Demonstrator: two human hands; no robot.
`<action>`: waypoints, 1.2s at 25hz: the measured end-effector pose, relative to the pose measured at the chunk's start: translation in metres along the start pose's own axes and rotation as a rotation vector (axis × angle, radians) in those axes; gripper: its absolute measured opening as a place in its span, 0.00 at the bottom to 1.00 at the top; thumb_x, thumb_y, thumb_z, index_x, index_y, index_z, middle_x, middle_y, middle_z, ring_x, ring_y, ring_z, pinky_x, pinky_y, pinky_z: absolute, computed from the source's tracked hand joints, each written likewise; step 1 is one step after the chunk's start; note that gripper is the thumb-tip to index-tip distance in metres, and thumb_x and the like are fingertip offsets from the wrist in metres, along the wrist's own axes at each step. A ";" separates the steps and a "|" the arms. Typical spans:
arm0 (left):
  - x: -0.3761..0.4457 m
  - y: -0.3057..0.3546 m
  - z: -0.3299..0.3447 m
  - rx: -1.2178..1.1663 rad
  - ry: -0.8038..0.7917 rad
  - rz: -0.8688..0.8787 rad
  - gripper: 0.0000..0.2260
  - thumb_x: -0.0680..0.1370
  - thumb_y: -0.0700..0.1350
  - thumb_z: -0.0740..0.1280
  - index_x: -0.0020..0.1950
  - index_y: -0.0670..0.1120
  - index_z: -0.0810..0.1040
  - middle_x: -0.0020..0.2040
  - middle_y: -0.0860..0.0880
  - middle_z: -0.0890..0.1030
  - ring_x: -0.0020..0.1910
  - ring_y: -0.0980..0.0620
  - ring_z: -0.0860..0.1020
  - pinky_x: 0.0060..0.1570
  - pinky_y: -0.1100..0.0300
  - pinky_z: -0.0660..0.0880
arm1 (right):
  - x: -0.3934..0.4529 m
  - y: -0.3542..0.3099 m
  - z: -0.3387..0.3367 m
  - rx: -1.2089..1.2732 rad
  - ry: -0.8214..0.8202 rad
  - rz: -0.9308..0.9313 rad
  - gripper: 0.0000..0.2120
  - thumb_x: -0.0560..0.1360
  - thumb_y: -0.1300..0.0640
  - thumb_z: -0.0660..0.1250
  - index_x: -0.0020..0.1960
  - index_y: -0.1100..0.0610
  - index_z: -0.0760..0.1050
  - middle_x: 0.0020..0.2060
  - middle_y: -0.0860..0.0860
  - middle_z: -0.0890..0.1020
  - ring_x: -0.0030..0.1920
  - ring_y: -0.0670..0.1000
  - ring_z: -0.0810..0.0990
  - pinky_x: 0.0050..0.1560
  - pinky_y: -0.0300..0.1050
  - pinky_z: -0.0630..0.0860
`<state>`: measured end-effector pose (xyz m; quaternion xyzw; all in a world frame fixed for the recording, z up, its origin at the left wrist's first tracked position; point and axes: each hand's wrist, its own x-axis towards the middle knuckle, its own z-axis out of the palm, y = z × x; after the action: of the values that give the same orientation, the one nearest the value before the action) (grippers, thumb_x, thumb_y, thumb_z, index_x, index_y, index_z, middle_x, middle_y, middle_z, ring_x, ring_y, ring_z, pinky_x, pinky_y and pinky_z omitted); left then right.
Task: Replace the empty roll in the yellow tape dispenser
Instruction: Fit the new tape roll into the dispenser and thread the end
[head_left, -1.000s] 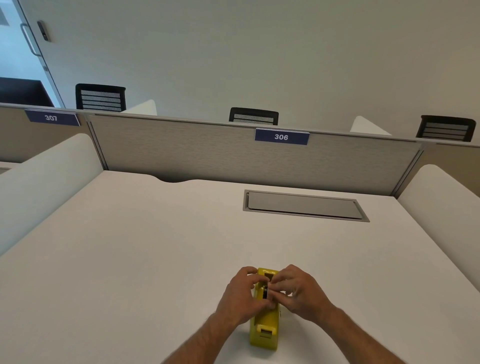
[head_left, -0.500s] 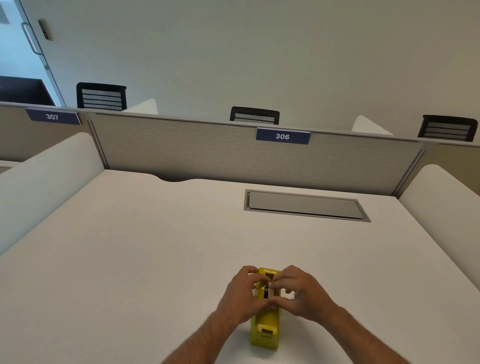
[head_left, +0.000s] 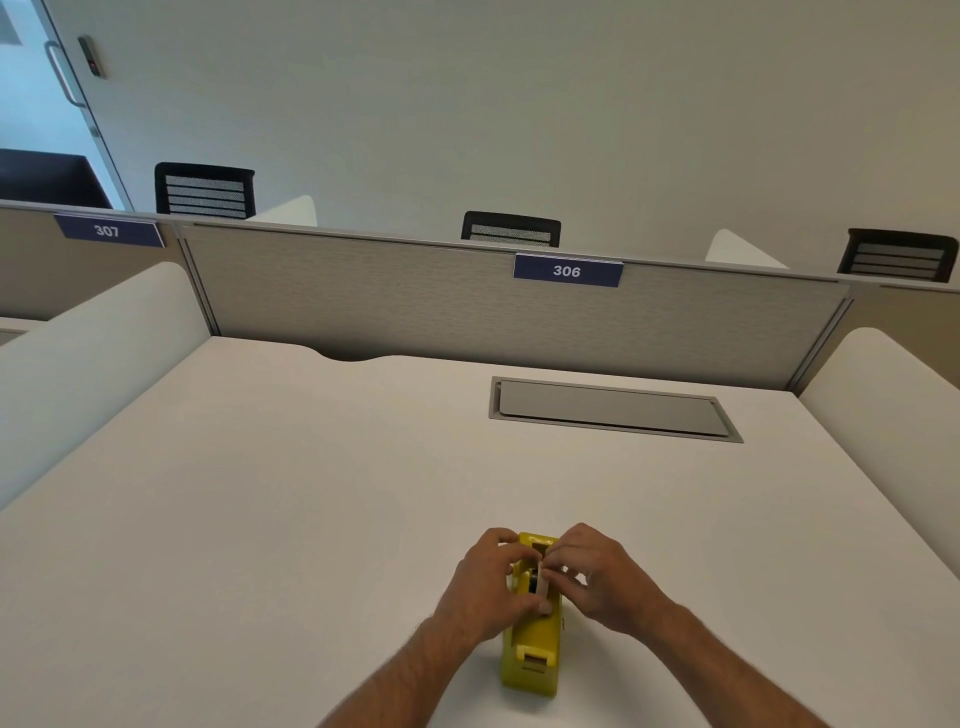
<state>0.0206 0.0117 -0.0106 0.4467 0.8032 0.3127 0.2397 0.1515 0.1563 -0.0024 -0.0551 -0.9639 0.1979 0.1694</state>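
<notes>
A yellow tape dispenser (head_left: 532, 647) stands on the white desk near its front edge, its cutter end toward me. Both hands are on its roll well. My left hand (head_left: 485, 590) wraps the dispenser's left side with the thumb over the top. My right hand (head_left: 597, 577) comes in from the right, and its fingertips pinch a pale roll (head_left: 542, 581) standing in the well next to a dark hub. Fingers cover most of the roll, so I cannot tell whether it carries tape.
A grey flip-up cable hatch (head_left: 613, 408) is set into the desk behind the dispenser. A grey partition (head_left: 415, 306) labelled 306 closes the back; white side screens (head_left: 883, 395) flank the desk. Black chair backs show beyond.
Both hands stay on the dispenser; the fingers have shifted slightly around the roll, which now shows more as a pale edge in the well. The dispenser has not moved.
</notes>
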 end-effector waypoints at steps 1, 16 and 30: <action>0.000 0.000 0.000 -0.002 0.000 0.003 0.27 0.65 0.58 0.78 0.62 0.57 0.78 0.70 0.54 0.69 0.62 0.51 0.75 0.61 0.56 0.77 | 0.000 -0.001 -0.001 0.009 -0.006 0.006 0.03 0.74 0.54 0.72 0.48 0.52 0.82 0.42 0.45 0.85 0.45 0.44 0.76 0.44 0.31 0.72; 0.000 0.000 0.001 -0.001 -0.002 0.012 0.25 0.66 0.58 0.78 0.61 0.57 0.78 0.70 0.54 0.69 0.60 0.51 0.77 0.59 0.56 0.78 | 0.000 -0.012 0.000 -0.166 -0.027 -0.003 0.07 0.76 0.50 0.64 0.46 0.51 0.78 0.44 0.45 0.81 0.48 0.46 0.74 0.38 0.42 0.79; 0.000 0.000 0.000 0.007 0.001 0.018 0.27 0.64 0.59 0.78 0.62 0.58 0.78 0.69 0.54 0.70 0.61 0.51 0.76 0.59 0.54 0.79 | -0.002 -0.017 0.004 0.026 0.027 0.186 0.04 0.77 0.53 0.65 0.48 0.53 0.76 0.42 0.47 0.79 0.43 0.45 0.74 0.41 0.38 0.75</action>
<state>0.0204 0.0119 -0.0105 0.4545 0.8005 0.3122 0.2349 0.1511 0.1387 0.0004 -0.1446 -0.9496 0.2246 0.1638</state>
